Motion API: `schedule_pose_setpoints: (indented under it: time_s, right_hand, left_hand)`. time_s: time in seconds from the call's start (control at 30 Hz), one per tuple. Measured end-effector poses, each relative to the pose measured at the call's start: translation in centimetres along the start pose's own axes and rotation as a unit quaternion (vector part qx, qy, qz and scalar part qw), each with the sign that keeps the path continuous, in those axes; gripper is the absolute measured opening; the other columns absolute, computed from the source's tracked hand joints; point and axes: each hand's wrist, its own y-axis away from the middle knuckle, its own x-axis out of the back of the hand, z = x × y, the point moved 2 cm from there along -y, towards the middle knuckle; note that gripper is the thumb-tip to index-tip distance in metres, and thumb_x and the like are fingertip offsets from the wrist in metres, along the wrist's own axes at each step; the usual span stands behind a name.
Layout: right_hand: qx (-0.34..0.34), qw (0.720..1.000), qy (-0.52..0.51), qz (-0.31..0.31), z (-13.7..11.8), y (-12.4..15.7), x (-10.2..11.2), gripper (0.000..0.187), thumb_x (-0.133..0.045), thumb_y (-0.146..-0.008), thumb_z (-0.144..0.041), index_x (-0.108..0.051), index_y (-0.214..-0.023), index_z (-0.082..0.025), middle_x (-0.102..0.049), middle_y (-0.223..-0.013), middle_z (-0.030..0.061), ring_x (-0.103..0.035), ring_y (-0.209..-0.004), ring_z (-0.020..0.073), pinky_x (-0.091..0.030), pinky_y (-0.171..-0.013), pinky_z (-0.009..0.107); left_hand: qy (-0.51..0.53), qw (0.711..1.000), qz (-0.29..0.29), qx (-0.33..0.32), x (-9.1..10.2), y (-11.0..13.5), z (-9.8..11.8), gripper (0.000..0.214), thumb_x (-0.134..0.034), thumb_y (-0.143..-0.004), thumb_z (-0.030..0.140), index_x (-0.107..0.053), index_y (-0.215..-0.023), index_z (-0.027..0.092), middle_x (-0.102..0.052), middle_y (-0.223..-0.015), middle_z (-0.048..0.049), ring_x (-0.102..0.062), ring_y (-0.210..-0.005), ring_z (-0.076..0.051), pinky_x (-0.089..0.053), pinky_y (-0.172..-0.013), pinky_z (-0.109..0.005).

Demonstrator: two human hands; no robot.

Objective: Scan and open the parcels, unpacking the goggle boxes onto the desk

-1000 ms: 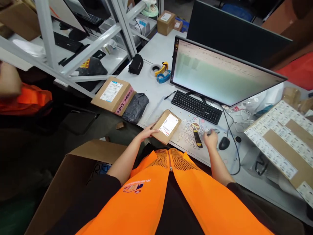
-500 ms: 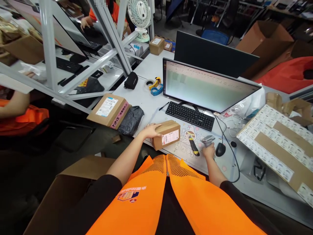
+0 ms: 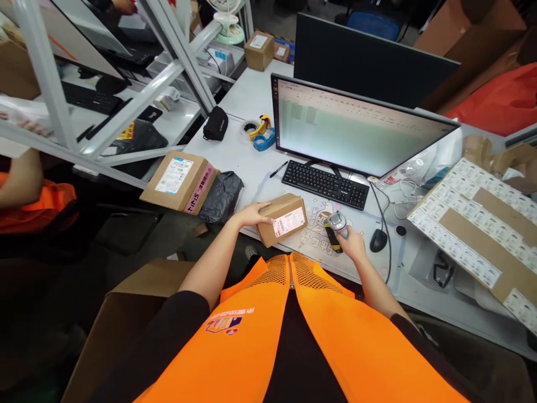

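A small brown cardboard box (image 3: pixel 272 211) with a white printed label facing me sits tilted at the desk's front edge. My left hand (image 3: pixel 250 215) grips its left end, fingers on top. In my right hand (image 3: pixel 351 243) is a grey barcode scanner (image 3: pixel 338 223), its head turned toward the box and apart from it. Partly under the scanner lies a yellow-and-black utility knife (image 3: pixel 334 242) on the printed desk mat. Right of my right hand rests a black mouse (image 3: pixel 378 240).
A monitor (image 3: pixel 352 129) and keyboard (image 3: pixel 325 183) stand behind the box. To the left are a black plastic parcel (image 3: pixel 222 196), a larger carton (image 3: pixel 176 180) and tape rolls (image 3: pixel 263 139). A label-covered cardboard sheet (image 3: pixel 482 235) lies right. Beyond the metal frame (image 3: pixel 184 61), another person's arm shows.
My right hand has lifted the barcode scanner and brought it left, over the utility knife, toward the box. The box stays in my left hand, slightly tilted. The view has shifted a little.
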Motion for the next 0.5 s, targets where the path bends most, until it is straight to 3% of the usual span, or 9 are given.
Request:
schedule_pose_setpoints:
  time_s: [0.1, 0.2, 0.27, 0.4, 0.5]
  right_hand:
    - [-0.106, 0.991, 0.044, 0.064, 2.0, -1.8, -1.9, 0.062, -0.054, -0.101, -0.038, -0.051, -0.157, -0.01, -0.068, -0.139, 0.0252, -0.066, -0.129, 0.0372, -0.051, -0.107, 0.046]
    - [-0.134, 0.987, 0.043, 0.083, 4.0, -2.6, -3.6, 0.078, -0.052, -0.1, -0.034, -0.031, -0.166, 0.003, -0.054, -0.153, 0.0327, -0.055, -0.143, 0.0393, -0.043, -0.118, 0.047]
    - [-0.149, 0.984, 0.041, 0.092, 4.5, -3.0, -4.0, 0.087, -0.053, -0.099, -0.04, -0.024, -0.169, 0.004, -0.049, -0.157, 0.0348, -0.05, -0.146, 0.0437, -0.038, -0.122, 0.052]
    - [-0.135, 0.979, 0.042, 0.148, 2.6, -5.4, -2.9, 0.092, -0.053, -0.098, -0.051, -0.023, -0.174, -0.008, -0.03, -0.173, 0.0303, -0.026, -0.16, 0.05, -0.026, -0.128, 0.065]
    - [-0.056, 0.989, 0.068, 0.118, -0.8, -9.4, -1.8, 0.084, -0.057, -0.097, -0.048, -0.032, -0.173, -0.019, -0.012, -0.181, 0.0222, -0.007, -0.167, 0.0478, -0.016, -0.129, 0.069]
  left_hand:
    - [0.053, 0.999, -0.002, 0.0, -0.5, 0.2, -0.9, 0.116, -0.087, -0.068, 0.068, -0.05, -0.167, 0.022, -0.053, -0.167, -0.0122, -0.056, -0.148, -0.039, -0.043, -0.123, -0.04]
    - [0.071, 0.997, 0.008, 0.003, -0.9, 0.5, -1.4, 0.116, -0.088, -0.067, 0.069, -0.051, -0.166, 0.021, -0.054, -0.166, -0.0127, -0.057, -0.146, -0.039, -0.046, -0.121, -0.04]
    - [0.068, 0.998, 0.016, 0.007, -1.1, 0.7, -1.5, 0.114, -0.089, -0.067, 0.07, -0.053, -0.165, 0.023, -0.053, -0.167, -0.013, -0.056, -0.147, -0.04, -0.046, -0.121, -0.042]
    - [0.062, 0.998, 0.022, 0.014, -1.1, 0.9, -1.4, 0.113, -0.09, -0.067, 0.069, -0.053, -0.165, 0.026, -0.052, -0.168, -0.012, -0.055, -0.148, -0.041, -0.047, -0.121, -0.042]
    - [0.062, 0.998, 0.025, 0.021, -1.0, 0.7, -1.2, 0.112, -0.091, -0.066, 0.068, -0.055, -0.164, 0.025, -0.056, -0.165, -0.0119, -0.057, -0.146, -0.041, -0.048, -0.119, -0.043]
